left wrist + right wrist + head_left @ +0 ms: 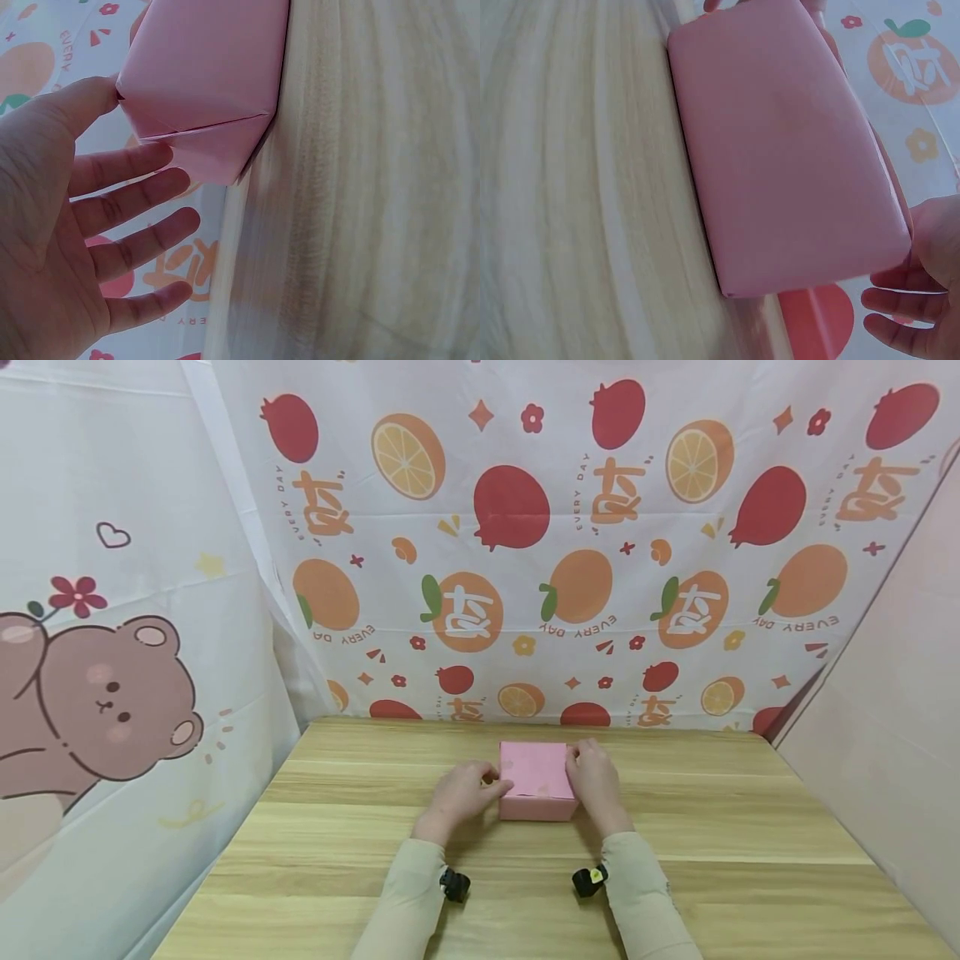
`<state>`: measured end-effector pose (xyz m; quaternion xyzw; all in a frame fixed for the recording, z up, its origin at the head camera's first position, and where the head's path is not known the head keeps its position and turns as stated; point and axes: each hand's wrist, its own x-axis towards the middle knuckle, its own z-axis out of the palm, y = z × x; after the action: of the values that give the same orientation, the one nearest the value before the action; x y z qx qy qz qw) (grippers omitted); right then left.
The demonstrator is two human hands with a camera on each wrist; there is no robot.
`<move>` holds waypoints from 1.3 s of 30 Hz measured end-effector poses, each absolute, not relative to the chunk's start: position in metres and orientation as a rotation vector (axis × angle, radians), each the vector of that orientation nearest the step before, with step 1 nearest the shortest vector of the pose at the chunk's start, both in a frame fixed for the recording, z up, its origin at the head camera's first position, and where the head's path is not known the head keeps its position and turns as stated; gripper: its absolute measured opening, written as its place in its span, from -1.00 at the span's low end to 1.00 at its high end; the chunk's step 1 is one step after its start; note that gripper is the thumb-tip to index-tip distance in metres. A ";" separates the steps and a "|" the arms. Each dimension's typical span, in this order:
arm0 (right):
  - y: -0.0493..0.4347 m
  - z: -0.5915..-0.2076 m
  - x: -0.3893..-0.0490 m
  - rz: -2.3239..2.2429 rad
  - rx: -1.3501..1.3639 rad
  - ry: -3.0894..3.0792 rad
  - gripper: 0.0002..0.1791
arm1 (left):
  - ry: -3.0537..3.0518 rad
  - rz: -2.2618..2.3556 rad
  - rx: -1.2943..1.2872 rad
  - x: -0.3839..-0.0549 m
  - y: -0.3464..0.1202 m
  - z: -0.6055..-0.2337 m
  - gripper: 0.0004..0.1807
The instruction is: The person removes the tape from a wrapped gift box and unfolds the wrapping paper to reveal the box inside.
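Between the 2 sets of fingers: 1 pink box (534,768) is seen, rested on the wood-grain table (352,852).
Left hand (463,789): placed at the box's left end; thumb tip set against the upper edge, creased end faced by the palm.
Left fingers (139,196): held spread and nearly straight; index fingertip at the crease, the other 3 kept off the box.
Right hand (596,777): placed at the box's right end, near its far upper corner.
Right fingers (904,302): 3 seen extended, slightly apart; thumb hidden by the box, so a pinch cannot be told.
Behind the fingers, at the wrists: left black device (455,884) and right black device (588,882) worn by pale sleeves (645,893).
Beyond the fingertips: fruit-print cloth (510,510) hung.
Left of the left fingers: bear-print cloth (112,693) hung, well apart.
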<state>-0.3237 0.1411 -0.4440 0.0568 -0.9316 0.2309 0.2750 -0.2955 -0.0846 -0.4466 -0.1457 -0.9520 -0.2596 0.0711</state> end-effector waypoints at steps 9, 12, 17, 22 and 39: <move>0.150 -0.444 -0.326 0.652 0.088 -2.541 -0.83 | -2.874 -0.795 -0.430 -0.296 -0.086 -0.446 -0.54; 0.151 -0.443 -0.325 0.661 0.074 -2.545 -0.83 | -2.878 -0.798 -0.423 -0.296 -0.085 -0.445 -0.54; 0.153 -0.441 -0.324 0.656 0.055 -2.557 -0.85 | -2.885 -0.818 -0.420 -0.296 -0.085 -0.445 -0.54; 0.155 -0.443 -0.324 0.655 0.042 -2.554 -0.89 | -2.892 -0.844 -0.415 -0.296 -0.086 -0.445 -0.51; 0.166 -0.443 -0.325 0.695 -0.034 -2.592 -0.88 | -2.877 -0.896 -0.382 -0.296 -0.087 -0.445 -0.35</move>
<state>-0.3252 0.1656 -0.4427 -0.0124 -0.9406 0.2523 0.2270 -0.2961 -0.0865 -0.4455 -0.1257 -0.9459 -0.2946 0.0521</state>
